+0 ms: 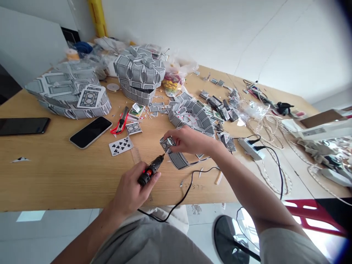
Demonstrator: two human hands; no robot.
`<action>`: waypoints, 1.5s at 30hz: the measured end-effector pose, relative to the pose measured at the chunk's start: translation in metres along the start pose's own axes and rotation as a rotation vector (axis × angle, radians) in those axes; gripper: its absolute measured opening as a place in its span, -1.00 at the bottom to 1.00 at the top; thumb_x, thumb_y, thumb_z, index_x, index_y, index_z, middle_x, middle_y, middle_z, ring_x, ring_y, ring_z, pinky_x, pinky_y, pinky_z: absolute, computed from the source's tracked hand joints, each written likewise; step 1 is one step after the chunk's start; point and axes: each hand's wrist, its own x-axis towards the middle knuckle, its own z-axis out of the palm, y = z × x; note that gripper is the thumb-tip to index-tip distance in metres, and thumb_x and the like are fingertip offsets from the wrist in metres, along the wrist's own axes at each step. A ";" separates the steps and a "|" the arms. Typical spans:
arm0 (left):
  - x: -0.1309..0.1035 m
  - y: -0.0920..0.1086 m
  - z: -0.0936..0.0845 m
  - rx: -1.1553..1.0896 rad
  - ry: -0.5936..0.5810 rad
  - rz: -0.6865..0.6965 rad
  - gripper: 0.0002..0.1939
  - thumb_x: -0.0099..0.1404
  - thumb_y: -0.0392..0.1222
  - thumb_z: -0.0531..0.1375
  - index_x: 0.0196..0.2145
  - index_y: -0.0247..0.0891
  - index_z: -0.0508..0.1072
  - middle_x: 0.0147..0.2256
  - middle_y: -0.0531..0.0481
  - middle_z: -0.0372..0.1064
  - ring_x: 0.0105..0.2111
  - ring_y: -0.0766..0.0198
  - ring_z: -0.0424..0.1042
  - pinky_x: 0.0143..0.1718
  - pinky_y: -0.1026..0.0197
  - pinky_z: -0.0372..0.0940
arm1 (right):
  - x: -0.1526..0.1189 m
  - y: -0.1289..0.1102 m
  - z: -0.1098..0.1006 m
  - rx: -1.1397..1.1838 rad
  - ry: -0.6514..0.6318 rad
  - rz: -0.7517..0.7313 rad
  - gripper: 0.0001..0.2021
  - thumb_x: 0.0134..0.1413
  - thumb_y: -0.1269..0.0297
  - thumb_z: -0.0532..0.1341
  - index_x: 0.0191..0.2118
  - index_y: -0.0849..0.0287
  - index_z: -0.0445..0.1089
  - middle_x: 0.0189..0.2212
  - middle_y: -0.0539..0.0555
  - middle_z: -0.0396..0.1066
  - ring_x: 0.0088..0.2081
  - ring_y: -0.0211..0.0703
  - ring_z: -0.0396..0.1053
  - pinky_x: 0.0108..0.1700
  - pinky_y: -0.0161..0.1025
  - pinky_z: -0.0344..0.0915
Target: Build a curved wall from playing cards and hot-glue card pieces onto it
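Head view: our left hand (130,187), fingers curled round, holds a black, corded, pointed tool (151,171), tip just beside the grey-patterned paper-card strip (178,160) that our right hand (189,140) pinches above the light-wood table (82,176).

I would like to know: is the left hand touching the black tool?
Touching. The head view shows the left hand gripping the black tool, its thumb and fingers around the body.
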 end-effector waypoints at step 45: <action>0.009 -0.004 0.032 0.273 0.141 0.162 -0.62 0.55 0.08 0.17 -0.38 -0.10 0.17 -0.48 0.07 0.33 -0.46 0.17 0.43 -0.38 0.19 0.15 | 0.001 0.010 0.001 -0.063 0.020 -0.056 -0.62 0.16 0.37 0.41 0.11 0.17 0.58 -0.34 0.04 0.58 -0.38 -0.20 0.40 -0.32 -0.27 0.16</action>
